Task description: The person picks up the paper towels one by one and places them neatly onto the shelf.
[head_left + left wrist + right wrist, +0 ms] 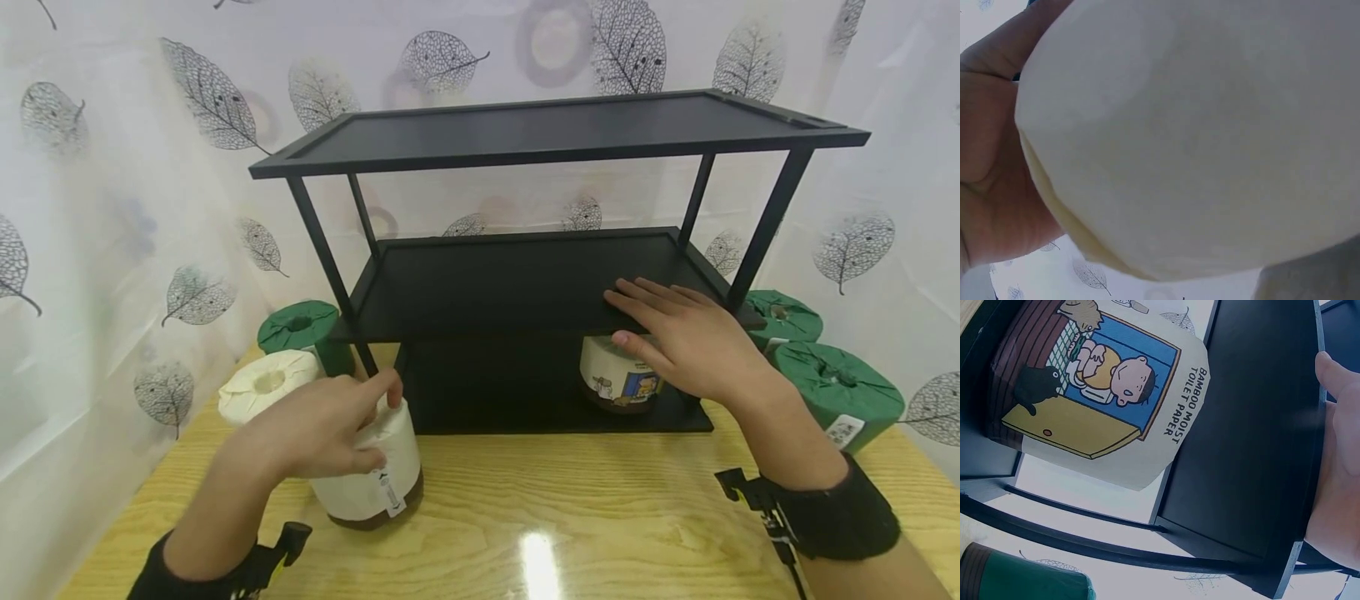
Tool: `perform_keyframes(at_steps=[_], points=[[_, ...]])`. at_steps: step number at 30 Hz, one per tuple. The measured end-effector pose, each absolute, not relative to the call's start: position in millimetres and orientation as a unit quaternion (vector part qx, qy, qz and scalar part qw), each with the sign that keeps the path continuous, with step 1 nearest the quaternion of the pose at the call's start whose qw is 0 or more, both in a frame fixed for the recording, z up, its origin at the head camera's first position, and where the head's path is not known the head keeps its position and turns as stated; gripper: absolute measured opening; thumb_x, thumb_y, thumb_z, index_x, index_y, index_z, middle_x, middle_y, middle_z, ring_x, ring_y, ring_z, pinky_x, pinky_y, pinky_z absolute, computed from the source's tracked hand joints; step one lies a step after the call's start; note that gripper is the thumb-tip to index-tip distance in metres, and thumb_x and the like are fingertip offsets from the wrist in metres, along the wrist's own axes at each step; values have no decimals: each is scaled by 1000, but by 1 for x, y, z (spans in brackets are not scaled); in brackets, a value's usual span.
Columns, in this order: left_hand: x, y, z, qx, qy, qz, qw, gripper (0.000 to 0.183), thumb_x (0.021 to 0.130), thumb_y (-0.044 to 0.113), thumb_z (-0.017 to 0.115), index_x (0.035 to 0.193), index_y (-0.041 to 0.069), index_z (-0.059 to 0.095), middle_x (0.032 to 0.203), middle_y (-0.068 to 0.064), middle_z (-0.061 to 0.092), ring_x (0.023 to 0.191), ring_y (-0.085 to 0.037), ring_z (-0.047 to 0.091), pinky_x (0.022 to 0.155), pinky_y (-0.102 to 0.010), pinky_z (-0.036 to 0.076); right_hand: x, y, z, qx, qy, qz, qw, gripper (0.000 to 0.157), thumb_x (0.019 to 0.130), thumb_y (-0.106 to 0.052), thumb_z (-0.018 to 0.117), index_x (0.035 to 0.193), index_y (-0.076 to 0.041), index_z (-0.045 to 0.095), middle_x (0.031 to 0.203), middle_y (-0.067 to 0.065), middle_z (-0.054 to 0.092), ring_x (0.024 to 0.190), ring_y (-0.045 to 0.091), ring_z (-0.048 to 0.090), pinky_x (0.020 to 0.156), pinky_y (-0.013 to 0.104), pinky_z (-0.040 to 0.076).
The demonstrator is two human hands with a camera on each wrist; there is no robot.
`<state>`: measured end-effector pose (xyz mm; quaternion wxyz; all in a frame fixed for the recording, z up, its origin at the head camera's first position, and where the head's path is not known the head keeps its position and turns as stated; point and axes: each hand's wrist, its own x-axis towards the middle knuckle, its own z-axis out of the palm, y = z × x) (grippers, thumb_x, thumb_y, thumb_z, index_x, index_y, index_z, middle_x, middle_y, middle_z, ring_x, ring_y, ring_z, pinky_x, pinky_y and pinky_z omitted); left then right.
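My left hand (318, 429) grips a cream paper-wrapped toilet roll (375, 475) by its top, thumb on the near side. The roll has a brown base band and a white label, and it fills most of the left wrist view beside the palm. My right hand (686, 342) lies flat with straight fingers on the front right of the middle shelf (510, 283) of a black rack. Under that shelf, on the bottom shelf (487, 392), stands another cream toilet roll (1166, 456) printed with a cartoon and the words "bamboo moist toilet paper".
A second cream roll (262, 387) and a green roll (296, 325) stand left of the rack. Two green rolls, one nearer (840, 392) and one behind (787, 317), stand at its right. The rack's top shelf (555, 129) overhangs the middle one. Underneath is a wooden table (600, 508).
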<state>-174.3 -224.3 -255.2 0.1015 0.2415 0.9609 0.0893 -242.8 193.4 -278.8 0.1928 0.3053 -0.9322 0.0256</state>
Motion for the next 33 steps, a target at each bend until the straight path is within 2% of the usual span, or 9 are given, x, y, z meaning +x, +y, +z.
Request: perform_keyframes(at_steps=[7, 12, 18, 22, 26, 33], points=[[-177, -222, -259, 325, 940, 97, 23, 45, 78, 28, 82, 111, 25, 53, 69, 13, 50, 57, -3, 44, 51, -22, 41, -243, 194, -279, 303, -934, 24, 187, 58, 104, -45, 49, 152, -14, 44, 157, 15, 41, 143, 38, 39, 114, 59, 33], [-182, -216, -265, 362, 927, 92, -22, 43, 78, 30, 83, 109, 24, 54, 76, 15, 53, 63, -4, 46, 58, -21, 42, -242, 194, -279, 303, -933, 25, 190, 57, 103, -42, 52, 151, -14, 45, 156, 15, 42, 143, 39, 40, 113, 59, 34], [-188, -209, -275, 398, 913, 53, -71, 40, 78, 30, 83, 105, 22, 54, 71, 18, 48, 68, -7, 46, 72, -30, 47, -241, 194, -280, 305, -933, 24, 188, 57, 102, -41, 53, 151, -13, 45, 156, 16, 42, 142, 39, 41, 113, 59, 34], [-192, -204, -283, 420, 898, 30, -125, 39, 77, 31, 82, 102, 20, 54, 77, 16, 59, 70, -9, 52, 79, -35, 50, -242, 194, -280, 306, -934, 25, 185, 57, 102, -41, 54, 151, -13, 45, 156, 16, 42, 143, 39, 40, 114, 59, 33], [-196, -200, -290, 428, 888, 14, -167, 39, 77, 32, 83, 99, 19, 54, 87, 10, 65, 73, -11, 59, 76, -33, 47, -242, 194, -279, 309, -932, 24, 187, 57, 102, -40, 55, 152, -14, 44, 156, 16, 42, 143, 39, 40, 114, 58, 33], [-201, -200, -295, 420, 886, -3, -196, 37, 76, 29, 84, 95, 20, 53, 84, 10, 61, 73, -12, 59, 75, -34, 46, -243, 194, -279, 313, -930, 25, 192, 57, 102, -41, 53, 152, -14, 44, 156, 15, 42, 142, 39, 41, 114, 58, 33]])
